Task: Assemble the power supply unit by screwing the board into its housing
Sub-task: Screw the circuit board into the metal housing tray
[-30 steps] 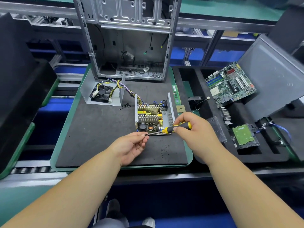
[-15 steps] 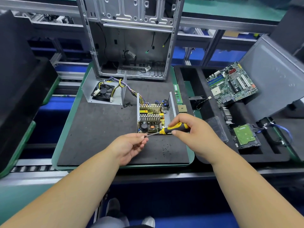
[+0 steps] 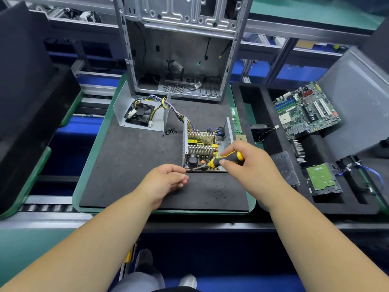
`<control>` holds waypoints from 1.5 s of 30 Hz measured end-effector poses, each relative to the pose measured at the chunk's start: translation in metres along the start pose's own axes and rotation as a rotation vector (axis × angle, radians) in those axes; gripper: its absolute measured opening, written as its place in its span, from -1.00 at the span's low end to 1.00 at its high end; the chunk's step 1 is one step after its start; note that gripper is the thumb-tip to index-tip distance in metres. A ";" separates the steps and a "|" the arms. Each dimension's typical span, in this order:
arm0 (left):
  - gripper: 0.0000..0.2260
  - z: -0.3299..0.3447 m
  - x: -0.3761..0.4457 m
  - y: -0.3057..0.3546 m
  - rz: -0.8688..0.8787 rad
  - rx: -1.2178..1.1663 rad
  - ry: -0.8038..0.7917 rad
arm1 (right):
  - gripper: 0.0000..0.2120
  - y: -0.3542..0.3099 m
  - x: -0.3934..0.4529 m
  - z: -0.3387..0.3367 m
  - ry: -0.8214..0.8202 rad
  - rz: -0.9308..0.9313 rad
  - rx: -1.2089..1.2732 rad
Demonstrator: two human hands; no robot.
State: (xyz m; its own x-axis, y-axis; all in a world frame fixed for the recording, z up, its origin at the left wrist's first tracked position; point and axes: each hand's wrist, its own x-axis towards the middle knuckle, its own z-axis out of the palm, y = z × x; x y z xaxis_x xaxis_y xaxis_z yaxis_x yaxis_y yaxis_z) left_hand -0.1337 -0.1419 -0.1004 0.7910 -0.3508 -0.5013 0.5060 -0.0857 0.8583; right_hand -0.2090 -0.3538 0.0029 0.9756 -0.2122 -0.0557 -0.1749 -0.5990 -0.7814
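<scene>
The power supply board [image 3: 201, 151], with heatsinks and yellow parts, sits inside its open metal housing [image 3: 228, 131] on the black mat [image 3: 134, 165]. My right hand [image 3: 250, 163] holds a yellow and black screwdriver [image 3: 228, 159], its shaft pointing left and down at the board's near left corner. My left hand [image 3: 166, 182] is beside that corner with fingertips pinched together at the screwdriver tip; what they pinch is too small to see. A small pile of black screws [image 3: 170, 131] lies left of the housing.
The housing's cover with fan [image 3: 140, 112] and cable bundle lies behind on the mat. An open computer case [image 3: 181, 49] stands at the back. To the right a black foam tray [image 3: 263, 98] holds a motherboard [image 3: 305, 110] and a hard drive [image 3: 321, 179].
Both hands stay at the board's near left corner. The screwdriver handle has shifted slightly between my right fingers. The view has shifted slightly.
</scene>
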 end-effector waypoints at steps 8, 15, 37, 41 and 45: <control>-0.68 -0.014 0.025 -0.005 0.433 0.845 0.204 | -0.87 -0.021 0.023 0.018 -0.098 -0.142 -0.348; -0.70 -0.010 0.041 -0.004 0.553 0.965 0.175 | -0.90 -0.035 0.036 0.027 -0.177 -0.188 -0.474; -0.76 -0.012 0.050 -0.012 0.613 0.960 0.199 | -0.87 -0.056 0.046 0.035 -0.285 -0.336 -0.730; -0.76 -0.012 0.050 -0.013 0.614 0.963 0.200 | -0.82 -0.064 0.052 0.036 -0.355 -0.398 -0.861; -0.76 -0.011 0.050 -0.012 0.624 0.968 0.205 | -0.83 -0.067 0.055 0.047 -0.296 -0.409 -0.977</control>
State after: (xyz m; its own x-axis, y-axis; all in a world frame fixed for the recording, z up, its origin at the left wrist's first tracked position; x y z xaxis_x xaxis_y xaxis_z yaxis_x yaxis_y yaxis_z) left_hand -0.0964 -0.1480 -0.1372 0.8949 -0.4339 0.1046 -0.3937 -0.6569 0.6431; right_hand -0.1371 -0.2891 0.0224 0.9542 0.2567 -0.1535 0.2665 -0.9627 0.0468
